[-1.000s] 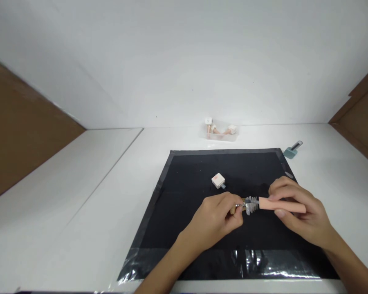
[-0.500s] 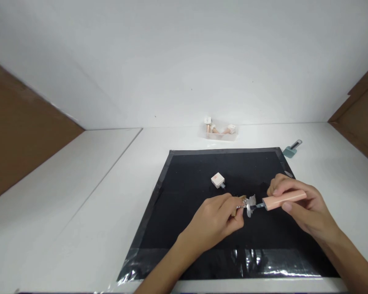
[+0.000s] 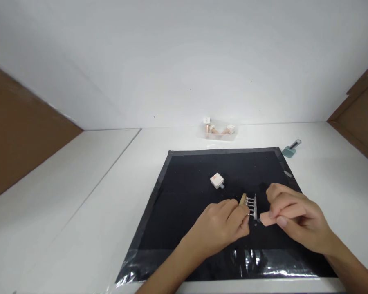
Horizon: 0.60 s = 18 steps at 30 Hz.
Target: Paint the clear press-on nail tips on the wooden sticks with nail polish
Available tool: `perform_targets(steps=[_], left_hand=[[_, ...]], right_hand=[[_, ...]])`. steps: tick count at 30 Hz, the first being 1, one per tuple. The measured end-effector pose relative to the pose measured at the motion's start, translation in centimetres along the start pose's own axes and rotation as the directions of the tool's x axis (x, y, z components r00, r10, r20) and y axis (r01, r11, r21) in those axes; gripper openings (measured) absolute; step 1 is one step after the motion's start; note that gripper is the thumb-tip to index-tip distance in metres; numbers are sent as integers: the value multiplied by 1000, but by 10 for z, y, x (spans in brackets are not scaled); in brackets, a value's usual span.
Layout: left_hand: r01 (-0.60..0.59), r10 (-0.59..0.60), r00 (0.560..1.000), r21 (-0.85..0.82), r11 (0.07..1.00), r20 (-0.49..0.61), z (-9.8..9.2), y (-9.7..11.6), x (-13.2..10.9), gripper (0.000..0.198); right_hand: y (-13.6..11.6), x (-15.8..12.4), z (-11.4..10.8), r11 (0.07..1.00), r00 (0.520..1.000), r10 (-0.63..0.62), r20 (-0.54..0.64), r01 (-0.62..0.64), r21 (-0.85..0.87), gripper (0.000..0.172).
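Observation:
My left hand (image 3: 221, 222) is closed on a small yellowish holder (image 3: 243, 199). From the holder several thin metal pins (image 3: 250, 203) stick out to the right. Across the ends of the pins runs a narrow silvery strip (image 3: 255, 207). My right hand (image 3: 299, 216) grips a peach-coloured tube-like handle (image 3: 268, 219), lying nearly level, its thin dark tip beside the strip's near end. Whether the tip touches the strip I cannot tell. A white square block (image 3: 216, 180) with a short grey stub lies on the black mat, beyond my left hand.
The black mat (image 3: 184, 175) is taped onto a white table (image 3: 88, 220). Behind it, near the wall, stands a clear tray (image 3: 221, 136) with several white-topped peach tubes. A grey-green spatula-like tool (image 3: 290, 151) lies by the mat's far right corner. Brown panels (image 3: 24, 134) flank the table.
The peach handle has moved left and toward me, its tip now at the strip's near end. My left hand has turned the holder, so the pins and strip show more plainly.

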<state>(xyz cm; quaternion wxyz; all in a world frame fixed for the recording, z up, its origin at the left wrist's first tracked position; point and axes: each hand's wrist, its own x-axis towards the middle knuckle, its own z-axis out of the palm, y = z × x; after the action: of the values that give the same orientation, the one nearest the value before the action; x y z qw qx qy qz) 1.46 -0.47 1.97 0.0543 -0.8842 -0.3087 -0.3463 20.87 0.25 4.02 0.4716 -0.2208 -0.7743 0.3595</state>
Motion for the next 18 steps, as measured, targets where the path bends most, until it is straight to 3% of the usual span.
perform_targets(steps=[8, 15, 18], left_hand=[[-18, 18, 1000, 41, 999, -3, 0, 2, -2, 21], [-33, 32, 999, 8, 999, 30, -1, 2, -1, 19], [-30, 29, 999, 16, 999, 25, -2, 3, -2, 19]], right_hand=[[4, -5, -2, 996, 997, -27, -72, 21, -83, 22], [2, -1, -3, 999, 999, -40, 10, 40, -21, 14], [3, -4, -3, 997, 998, -36, -54, 32, -72, 18]])
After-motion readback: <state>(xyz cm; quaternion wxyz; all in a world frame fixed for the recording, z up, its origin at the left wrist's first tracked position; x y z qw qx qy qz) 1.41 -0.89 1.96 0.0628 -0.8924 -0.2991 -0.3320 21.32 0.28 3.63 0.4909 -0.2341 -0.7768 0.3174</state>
